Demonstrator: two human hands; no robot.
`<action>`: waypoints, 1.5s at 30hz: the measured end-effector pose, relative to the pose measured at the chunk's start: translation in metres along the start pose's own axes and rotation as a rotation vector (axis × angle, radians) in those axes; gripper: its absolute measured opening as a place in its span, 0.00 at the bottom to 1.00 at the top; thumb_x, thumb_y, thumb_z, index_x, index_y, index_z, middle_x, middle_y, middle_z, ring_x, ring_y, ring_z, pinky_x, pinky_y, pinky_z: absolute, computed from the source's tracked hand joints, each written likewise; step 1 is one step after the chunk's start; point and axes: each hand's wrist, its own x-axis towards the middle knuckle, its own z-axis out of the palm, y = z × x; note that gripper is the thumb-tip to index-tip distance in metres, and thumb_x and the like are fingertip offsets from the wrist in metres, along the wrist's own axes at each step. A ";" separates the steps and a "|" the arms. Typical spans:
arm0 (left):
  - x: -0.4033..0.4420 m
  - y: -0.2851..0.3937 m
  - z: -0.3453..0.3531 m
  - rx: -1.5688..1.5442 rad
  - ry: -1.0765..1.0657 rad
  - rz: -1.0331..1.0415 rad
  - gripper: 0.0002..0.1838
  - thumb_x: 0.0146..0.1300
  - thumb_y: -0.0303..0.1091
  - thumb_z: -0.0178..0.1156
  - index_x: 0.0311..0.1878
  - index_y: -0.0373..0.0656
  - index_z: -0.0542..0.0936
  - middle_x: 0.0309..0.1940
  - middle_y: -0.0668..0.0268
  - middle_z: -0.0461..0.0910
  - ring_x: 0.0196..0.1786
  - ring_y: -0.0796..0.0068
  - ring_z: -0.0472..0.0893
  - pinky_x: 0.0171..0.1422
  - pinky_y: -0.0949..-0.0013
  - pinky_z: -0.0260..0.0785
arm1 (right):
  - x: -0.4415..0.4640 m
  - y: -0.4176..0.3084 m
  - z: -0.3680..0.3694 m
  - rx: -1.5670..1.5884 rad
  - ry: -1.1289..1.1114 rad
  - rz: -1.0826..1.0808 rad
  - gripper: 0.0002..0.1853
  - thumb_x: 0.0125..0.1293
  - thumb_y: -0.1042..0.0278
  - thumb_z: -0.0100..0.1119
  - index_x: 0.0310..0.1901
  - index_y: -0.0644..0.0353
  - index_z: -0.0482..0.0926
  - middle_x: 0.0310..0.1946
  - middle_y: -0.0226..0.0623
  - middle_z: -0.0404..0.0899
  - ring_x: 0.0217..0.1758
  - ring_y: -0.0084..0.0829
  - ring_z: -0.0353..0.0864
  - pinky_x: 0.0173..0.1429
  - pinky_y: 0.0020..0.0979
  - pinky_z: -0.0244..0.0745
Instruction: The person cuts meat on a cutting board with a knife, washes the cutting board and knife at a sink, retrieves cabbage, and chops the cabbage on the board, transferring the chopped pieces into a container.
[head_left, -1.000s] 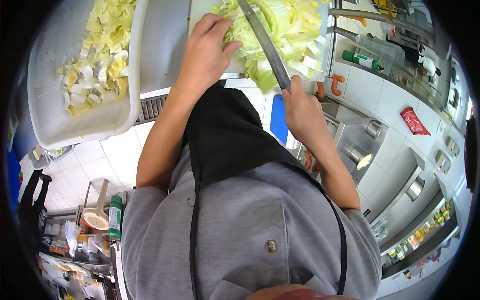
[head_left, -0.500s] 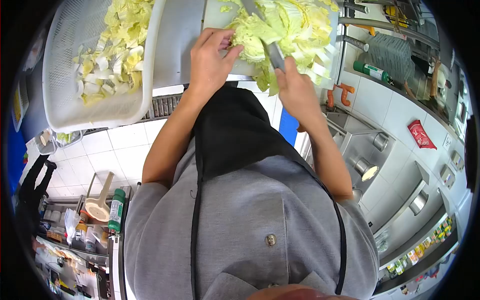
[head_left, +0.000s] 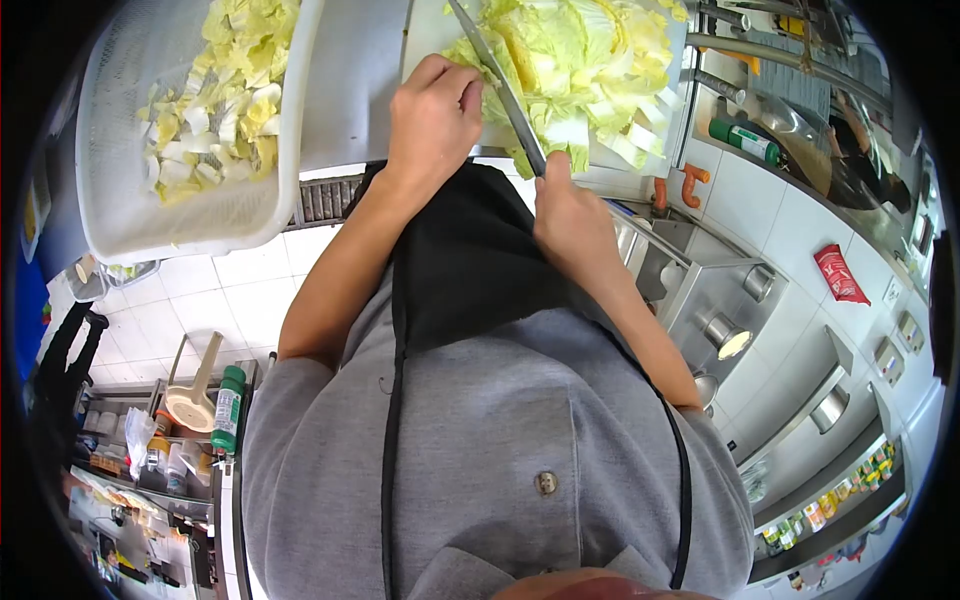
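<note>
A heap of partly cut napa cabbage (head_left: 600,60) lies on a pale cutting board (head_left: 425,35) at the top of the view. My right hand (head_left: 575,215) is wrapped round the handle of a kitchen knife (head_left: 508,98). The blade slants up and to the left across the cabbage's left part. Close beside the blade, my left hand (head_left: 432,125) is closed, its fingers curled against the cabbage's left edge. Its fingertips are partly hidden.
Left of the board stands a white perforated basket (head_left: 190,240) holding cut cabbage pieces (head_left: 215,130). Orange valve handles (head_left: 692,185) and a metal rail (head_left: 790,62) are on the right. A green bottle (head_left: 745,140) lies behind that rail.
My right hand has drawn the knife down and left, nearer my body, and the blade now lies further left over the cabbage. My left hand's fingers have curled in more.
</note>
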 end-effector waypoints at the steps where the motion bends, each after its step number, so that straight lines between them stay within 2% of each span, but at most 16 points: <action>1: 0.001 0.001 0.001 0.000 -0.004 0.000 0.04 0.55 0.21 0.68 0.35 0.37 0.85 0.31 0.60 0.83 0.29 0.62 0.84 0.33 0.66 0.76 | 0.002 -0.001 0.001 -0.023 -0.016 0.012 0.10 0.68 0.72 0.47 0.48 0.62 0.64 0.23 0.62 0.79 0.28 0.65 0.80 0.36 0.61 0.74; 7: 0.001 -0.003 0.001 0.113 -0.016 0.010 0.04 0.53 0.22 0.68 0.33 0.38 0.85 0.29 0.60 0.81 0.27 0.59 0.82 0.34 0.62 0.75 | 0.028 0.013 0.044 -0.027 0.021 -0.054 0.12 0.66 0.74 0.45 0.50 0.63 0.65 0.23 0.60 0.79 0.30 0.64 0.82 0.37 0.60 0.76; 10: 0.001 -0.006 -0.009 0.120 -0.103 -0.078 0.10 0.53 0.24 0.69 0.40 0.38 0.84 0.35 0.56 0.81 0.34 0.56 0.82 0.39 0.60 0.75 | 0.045 0.015 0.048 -0.006 0.095 -0.098 0.11 0.68 0.71 0.46 0.50 0.63 0.66 0.23 0.60 0.79 0.30 0.65 0.81 0.38 0.61 0.74; 13: 0.007 -0.009 -0.008 0.147 0.036 0.086 0.18 0.53 0.25 0.69 0.49 0.38 0.81 0.43 0.52 0.80 0.45 0.53 0.81 0.46 0.58 0.75 | 0.052 0.021 0.042 0.046 0.101 -0.050 0.12 0.70 0.67 0.48 0.52 0.61 0.66 0.23 0.62 0.78 0.31 0.66 0.80 0.40 0.62 0.71; 15: -0.002 -0.015 -0.012 0.173 -0.096 0.155 0.25 0.53 0.26 0.69 0.57 0.37 0.76 0.50 0.51 0.76 0.52 0.50 0.77 0.54 0.56 0.73 | 0.045 0.024 0.041 0.075 0.065 -0.051 0.13 0.71 0.65 0.49 0.53 0.60 0.65 0.24 0.63 0.78 0.33 0.66 0.79 0.40 0.62 0.71; 20: -0.016 -0.031 -0.012 0.066 -0.147 0.058 0.31 0.55 0.30 0.70 0.61 0.34 0.71 0.57 0.49 0.74 0.57 0.49 0.75 0.62 0.55 0.69 | 0.043 0.024 -0.015 0.150 0.189 -0.226 0.11 0.70 0.63 0.51 0.50 0.56 0.69 0.27 0.63 0.79 0.30 0.67 0.79 0.40 0.62 0.73; 22: -0.020 -0.026 -0.011 0.018 -0.151 0.102 0.35 0.55 0.31 0.71 0.65 0.32 0.68 0.61 0.46 0.71 0.61 0.47 0.72 0.66 0.53 0.66 | 0.046 0.029 -0.050 0.204 0.129 -0.214 0.11 0.70 0.63 0.51 0.50 0.56 0.70 0.30 0.63 0.80 0.28 0.62 0.80 0.36 0.58 0.75; 24: -0.025 -0.007 -0.008 0.065 -0.231 0.175 0.51 0.54 0.39 0.75 0.73 0.29 0.55 0.71 0.38 0.58 0.72 0.41 0.61 0.76 0.50 0.56 | 0.043 0.028 -0.099 0.559 -0.344 0.106 0.12 0.72 0.62 0.53 0.52 0.57 0.71 0.27 0.55 0.80 0.30 0.56 0.81 0.36 0.50 0.76; 26: -0.025 0.001 -0.001 0.110 -0.248 0.153 0.59 0.51 0.45 0.77 0.76 0.31 0.48 0.73 0.35 0.49 0.75 0.36 0.54 0.77 0.47 0.54 | 0.038 0.047 -0.114 0.410 -0.294 0.072 0.16 0.71 0.62 0.54 0.58 0.53 0.73 0.25 0.47 0.80 0.29 0.49 0.83 0.34 0.44 0.78; 28: -0.026 0.005 0.007 0.152 -0.272 0.131 0.67 0.48 0.51 0.79 0.78 0.33 0.42 0.75 0.31 0.41 0.77 0.31 0.47 0.78 0.44 0.52 | 0.031 0.081 -0.111 -0.312 0.397 -0.383 0.16 0.70 0.64 0.56 0.58 0.49 0.75 0.24 0.46 0.80 0.27 0.48 0.82 0.32 0.43 0.78; 30: -0.019 0.006 0.019 0.246 -0.278 0.101 0.78 0.36 0.55 0.84 0.78 0.33 0.38 0.75 0.30 0.37 0.78 0.30 0.45 0.79 0.44 0.49 | 0.015 0.111 -0.130 -0.423 0.494 -0.334 0.15 0.68 0.64 0.54 0.55 0.49 0.77 0.22 0.48 0.79 0.26 0.48 0.83 0.30 0.45 0.78; 34: -0.006 0.020 0.040 0.304 -0.256 0.148 0.80 0.33 0.55 0.85 0.78 0.35 0.36 0.76 0.33 0.34 0.78 0.32 0.43 0.80 0.44 0.48 | -0.014 0.169 -0.148 0.009 0.282 -0.352 0.10 0.71 0.66 0.56 0.52 0.54 0.77 0.22 0.42 0.79 0.22 0.42 0.80 0.28 0.38 0.75; 36: -0.006 0.026 0.046 0.279 -0.259 0.145 0.80 0.32 0.55 0.85 0.78 0.35 0.37 0.76 0.33 0.35 0.78 0.33 0.42 0.80 0.44 0.46 | -0.015 0.170 -0.131 0.941 -0.368 0.141 0.08 0.74 0.64 0.51 0.48 0.56 0.76 0.17 0.33 0.74 0.17 0.27 0.77 0.21 0.30 0.69; 40: -0.007 0.019 0.050 0.342 -0.203 0.137 0.77 0.35 0.55 0.84 0.78 0.34 0.39 0.76 0.35 0.37 0.79 0.35 0.43 0.80 0.43 0.45 | -0.023 0.176 -0.109 1.175 -0.437 0.081 0.08 0.75 0.63 0.49 0.47 0.56 0.75 0.17 0.30 0.73 0.16 0.20 0.74 0.18 0.28 0.65; 43: -0.007 0.017 0.050 0.285 -0.191 0.149 0.70 0.45 0.55 0.79 0.78 0.33 0.42 0.76 0.36 0.37 0.78 0.36 0.44 0.80 0.45 0.43 | -0.017 0.176 -0.106 0.673 -0.151 -0.086 0.07 0.74 0.64 0.51 0.48 0.54 0.76 0.18 0.35 0.74 0.16 0.24 0.75 0.20 0.28 0.68; 45: -0.008 0.012 0.050 0.185 -0.136 0.141 0.62 0.55 0.57 0.72 0.78 0.32 0.44 0.76 0.36 0.40 0.78 0.36 0.45 0.80 0.44 0.42 | -0.017 0.168 -0.112 -0.050 0.324 -0.300 0.18 0.67 0.67 0.57 0.58 0.45 0.76 0.23 0.35 0.73 0.18 0.30 0.76 0.24 0.29 0.72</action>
